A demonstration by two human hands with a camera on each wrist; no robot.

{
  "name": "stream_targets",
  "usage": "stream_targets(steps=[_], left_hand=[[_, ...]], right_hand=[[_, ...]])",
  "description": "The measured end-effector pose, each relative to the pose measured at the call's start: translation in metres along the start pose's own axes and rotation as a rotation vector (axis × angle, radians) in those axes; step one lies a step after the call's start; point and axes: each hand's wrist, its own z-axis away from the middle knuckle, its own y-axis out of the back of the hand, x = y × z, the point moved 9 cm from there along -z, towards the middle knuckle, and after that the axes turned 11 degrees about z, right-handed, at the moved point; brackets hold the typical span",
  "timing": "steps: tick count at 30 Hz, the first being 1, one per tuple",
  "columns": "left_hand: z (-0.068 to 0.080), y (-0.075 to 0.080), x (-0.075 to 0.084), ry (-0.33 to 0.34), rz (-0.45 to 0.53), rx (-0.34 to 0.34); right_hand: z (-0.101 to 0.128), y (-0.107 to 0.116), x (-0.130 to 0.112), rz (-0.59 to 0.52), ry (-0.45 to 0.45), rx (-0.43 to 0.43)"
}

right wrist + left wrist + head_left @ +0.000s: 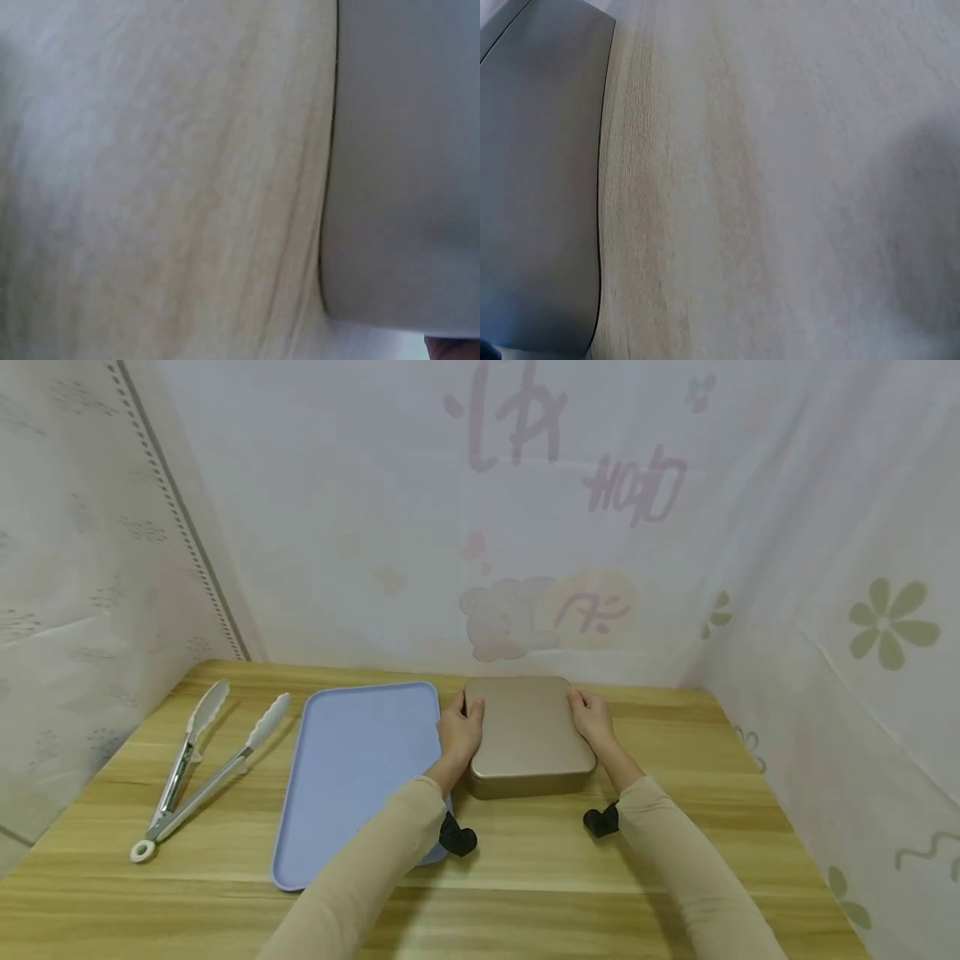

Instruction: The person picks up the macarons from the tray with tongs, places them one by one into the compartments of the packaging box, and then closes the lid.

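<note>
A closed, flat metal tin [531, 727] with rounded corners and a dull gold-bronze lid lies on the wooden table. My left hand [459, 731] grips its left side, thumb along the lid's edge. On the opposite side my right hand [594, 718] holds the tin near its far right corner. Close up in the left wrist view, the front wall of the tin [540, 180] rises from the table. The right wrist view shows the tin's wall [405, 165] too, with a bit of a finger [454, 349] at the lower corner.
A light blue tray [360, 743] lies left of the tin, partly under my left forearm. Farther left, spread tongs [172, 814] with pale scalloped tips rest on the table [675, 727]. A printed white curtain [360, 527] stands behind and at both sides.
</note>
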Motion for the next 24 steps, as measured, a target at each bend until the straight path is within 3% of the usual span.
stream_targets(steps=[6, 12, 16, 19, 24], left_hand=[[0.000, -0.002, -0.003, 0.000, 0.004, -0.023], [-0.004, 0.006, -0.011, 0.050, 0.017, -0.055], [-0.008, 0.016, -0.010, 0.104, 0.059, -0.099], [-0.008, 0.023, -0.006, 0.130, 0.075, -0.177], [0.001, 0.029, 0.011, 0.093, 0.053, -0.419]], right_hand=[[0.004, -0.010, 0.020, -0.117, -0.100, -0.143], [0.012, -0.014, 0.029, -0.248, -0.169, -0.269], [0.018, -0.008, 0.031, -0.312, -0.167, -0.333], [0.024, 0.000, 0.030, -0.315, -0.143, -0.358], [0.037, 0.020, 0.020, -0.263, -0.052, -0.377]])
